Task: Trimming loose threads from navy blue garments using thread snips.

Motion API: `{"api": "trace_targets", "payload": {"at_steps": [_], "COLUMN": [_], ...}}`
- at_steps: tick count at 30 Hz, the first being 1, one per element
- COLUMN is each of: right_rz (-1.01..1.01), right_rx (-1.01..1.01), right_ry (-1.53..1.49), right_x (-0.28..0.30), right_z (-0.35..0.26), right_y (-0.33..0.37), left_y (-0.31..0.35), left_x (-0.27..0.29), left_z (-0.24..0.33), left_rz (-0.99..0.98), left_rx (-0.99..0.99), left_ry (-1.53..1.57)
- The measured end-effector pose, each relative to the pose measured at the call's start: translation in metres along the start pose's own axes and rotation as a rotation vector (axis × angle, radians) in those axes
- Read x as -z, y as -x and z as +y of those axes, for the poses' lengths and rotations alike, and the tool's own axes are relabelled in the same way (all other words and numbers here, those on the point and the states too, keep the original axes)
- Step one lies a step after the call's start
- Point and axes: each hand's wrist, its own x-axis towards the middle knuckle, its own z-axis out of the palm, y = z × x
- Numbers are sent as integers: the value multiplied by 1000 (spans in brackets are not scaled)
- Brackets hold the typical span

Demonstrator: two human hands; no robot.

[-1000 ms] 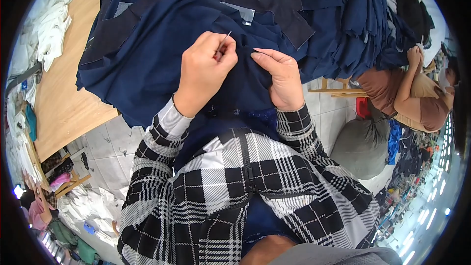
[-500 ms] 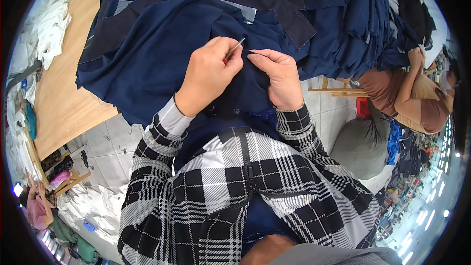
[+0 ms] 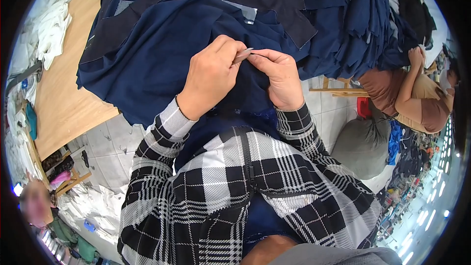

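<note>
My left hand [image 3: 210, 73] is closed round small metal thread snips [image 3: 243, 55]; only their pointed blades show past the fingers. The tip reaches the fingertips of my right hand [image 3: 280, 76]. Thumb and forefinger of that hand pinch a small edge of dark navy cloth [image 3: 162, 54], and its other fingers curl under. The cloth spreads over the table ahead and hangs down toward my lap. A black shaped strip [image 3: 294, 22] lies across its far part, with a pale grey patch [image 3: 249, 15] beside it.
A thick stack of navy pieces [image 3: 343, 24] stands at the far right. The wooden tabletop [image 3: 68, 83] shows at left, with white garments [image 3: 54, 29] along its far side. A seated co-worker [image 3: 417, 88] is at right, near a grey sack [image 3: 360, 142]. Another person sits at lower left.
My left hand has turned slightly and brought the blade tip right, up to the right fingertips. The right hand keeps its pinch in nearly the same place.
</note>
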Motion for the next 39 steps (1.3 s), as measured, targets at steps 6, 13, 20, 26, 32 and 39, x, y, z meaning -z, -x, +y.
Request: {"api": "trace_targets", "payload": {"at_steps": [6, 13, 20, 26, 32, 39], "right_rz": [18, 30, -8, 30, 35, 42], "right_rx": [-56, -48, 46, -47, -80, -47], "right_ry": [-34, -10, 102, -7, -52, -25], "right_x": [2, 4, 2, 4, 5, 7], "right_z": [-3, -6, -2, -5, -5, -2], "right_y": [4, 2, 1, 2, 2, 1], "left_y": [0, 2, 3, 3, 4, 5], "left_x": [-4, 1, -5, -4, -2, 2], "left_z": [-3, -9, -1, -2, -10, -2], "left_rz": [33, 61, 11, -47, -4, -2], "left_rx": [59, 319, -68, 408, 487, 436], "left_ry": [1, 273, -127, 404, 576, 443]}}
